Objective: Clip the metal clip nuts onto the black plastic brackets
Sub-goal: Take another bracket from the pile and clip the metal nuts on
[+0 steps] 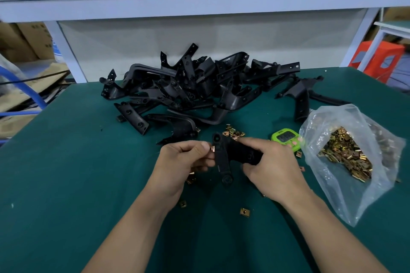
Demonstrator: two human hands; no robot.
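Note:
Above the green table, my right hand [271, 166] grips a black plastic bracket [224, 159] by its thick end. My left hand [184, 162] pinches a brass-coloured metal clip nut [212, 148] against the left edge of the bracket's narrow arm. A small heap of loose clip nuts [234, 133] lies just behind the bracket. A clear plastic bag [346, 153] at the right holds many more nuts. A big pile of black brackets [199, 86] fills the back of the table.
A green digital timer [286, 137] sits between the loose nuts and the bag. Single clip nuts lie on the green table [66, 162] near my wrists, such as one [244, 211] between my forearms. A white shelf frame stands behind the table.

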